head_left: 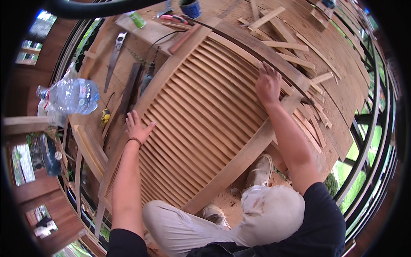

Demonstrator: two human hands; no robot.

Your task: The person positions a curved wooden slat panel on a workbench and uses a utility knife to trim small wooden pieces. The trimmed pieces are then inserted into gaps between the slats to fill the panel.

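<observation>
The slatted wooden panel (205, 103) lies slantwise between my two hands — my left hand (138, 128), fingers spread wide, rests on its left rail, while my right hand (269, 83) sits at its far right edge, fingers close together, and I cannot tell whether they grip. Left of my left hand is a yellow tape measure (105, 116), with a drill (147, 80) and a handsaw (114, 62) ahead and a clear plastic bottle (73, 97) farther out. Beyond my right hand, loose wood strips (286, 45) lie strewn.
</observation>
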